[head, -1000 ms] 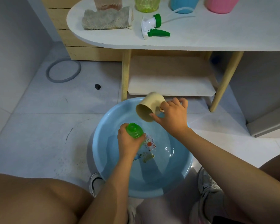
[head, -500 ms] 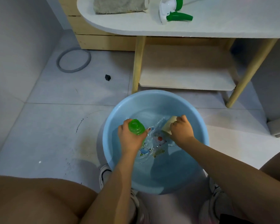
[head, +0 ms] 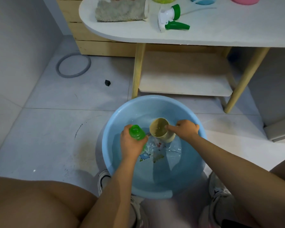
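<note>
— Far left first?
— Grey ring flat on the floor, small black piece near it.
— Then the hands?
— Left hand wrapped round a green bottle, open neck upward, above the water in the blue basin.
— Further right?
— Beige cup just beside the bottle, mouth up, brownish water inside, low over the basin; touching the water or not, cannot tell. Right hand gripping its right side, one finger over the rim.
— Up top?
— Worktop carrying a grey towel and, rightward, a green-and-white spray head.
</note>
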`<state>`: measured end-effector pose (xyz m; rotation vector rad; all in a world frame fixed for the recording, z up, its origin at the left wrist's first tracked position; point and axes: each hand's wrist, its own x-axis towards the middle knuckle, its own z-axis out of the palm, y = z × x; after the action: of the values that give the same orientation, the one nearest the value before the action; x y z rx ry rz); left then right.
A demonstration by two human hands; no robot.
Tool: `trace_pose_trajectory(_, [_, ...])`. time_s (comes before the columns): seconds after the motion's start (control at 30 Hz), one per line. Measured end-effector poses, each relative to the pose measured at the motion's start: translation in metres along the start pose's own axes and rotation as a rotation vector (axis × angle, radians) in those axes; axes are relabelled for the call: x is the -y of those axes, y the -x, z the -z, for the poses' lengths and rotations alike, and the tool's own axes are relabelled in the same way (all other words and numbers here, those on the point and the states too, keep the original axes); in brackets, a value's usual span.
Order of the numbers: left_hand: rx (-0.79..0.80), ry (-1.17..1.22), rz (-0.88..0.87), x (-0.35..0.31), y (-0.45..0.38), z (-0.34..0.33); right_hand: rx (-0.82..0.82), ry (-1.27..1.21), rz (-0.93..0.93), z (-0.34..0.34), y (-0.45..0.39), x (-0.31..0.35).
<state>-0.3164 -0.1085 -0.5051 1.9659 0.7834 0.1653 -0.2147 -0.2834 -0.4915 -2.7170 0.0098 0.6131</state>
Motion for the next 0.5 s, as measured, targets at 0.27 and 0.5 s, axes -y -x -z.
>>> trace_pose_trajectory(0.27, [0.081,-0.025,-0.031,-0.009,0.007,-0.008,-0.216,-0.291,0.079,0.031,0.01,0.013])
trace_pose_trajectory(0.5, [0.103,-0.049,-0.03,-0.016,0.009,-0.011,-0.502,-0.275,0.365,0.048,0.026,0.03])
